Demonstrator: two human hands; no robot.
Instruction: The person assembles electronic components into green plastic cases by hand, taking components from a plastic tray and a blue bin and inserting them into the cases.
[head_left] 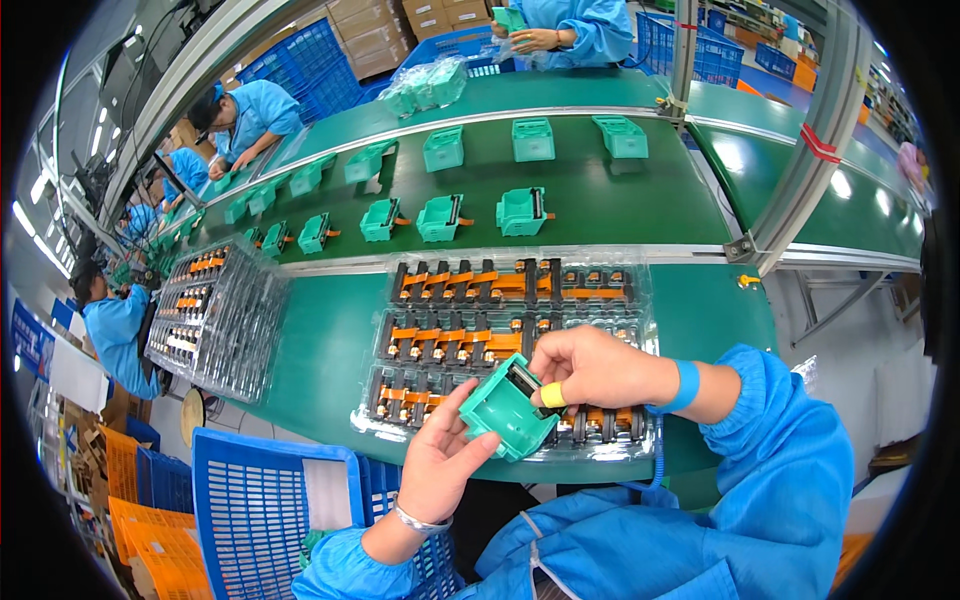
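My left hand holds a green plastic housing from its left side, thumb at the near edge, its open hollow facing up. My right hand is closed at the housing's far right wall, fingers on a black strip-shaped part seated along that wall. A yellow finger cover wraps one right finger, and a blue band circles that wrist. Just beyond and under both hands lies a clear plastic tray with rows of black parts and orange flat cables.
Beyond the bench runs a green conveyor with two rows of green housings. Stacked clear trays stand at left. A blue crate is at lower left; a metal post rises at right. Co-workers sit along the line.
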